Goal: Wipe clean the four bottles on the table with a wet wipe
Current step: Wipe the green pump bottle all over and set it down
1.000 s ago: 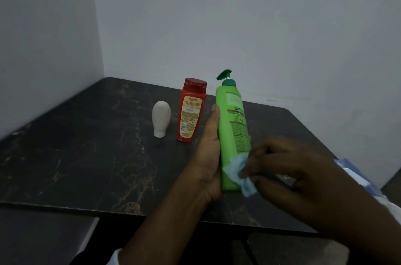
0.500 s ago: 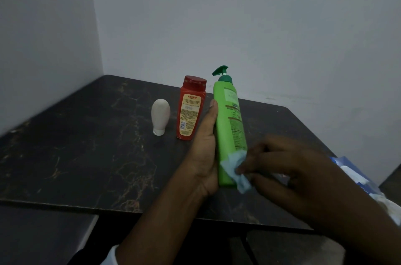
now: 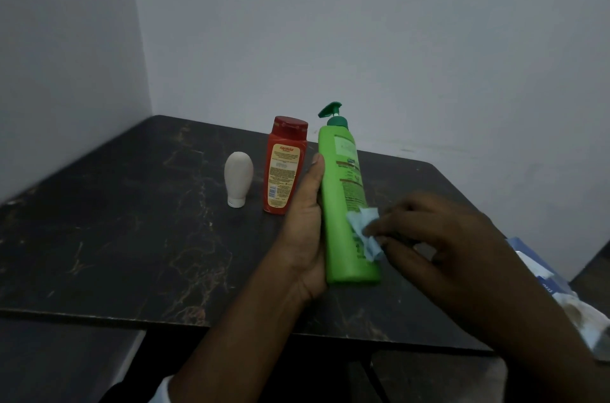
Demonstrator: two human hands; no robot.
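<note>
A tall green pump bottle [image 3: 341, 184] leans back over the dark table [image 3: 115, 237]. My left hand [image 3: 305, 227] grips its left side from behind. My right hand [image 3: 439, 234] pinches a crumpled pale blue wet wipe [image 3: 364, 231] against the bottle's lower front. A red bottle with a yellow label [image 3: 284, 165] stands upright just left of my left hand. Further left, a small white bottle [image 3: 238, 183] stands on its cap. A fourth bottle is not visible.
A blue and white pack of wipes [image 3: 541, 274] lies at the table's right edge, partly behind my right forearm. Grey walls meet in a corner behind the table. The table's front edge runs just below my wrists.
The wipe has slid up the green bottle's front with my right hand. The bottle stays in my left hand, tilted slightly more upright.
</note>
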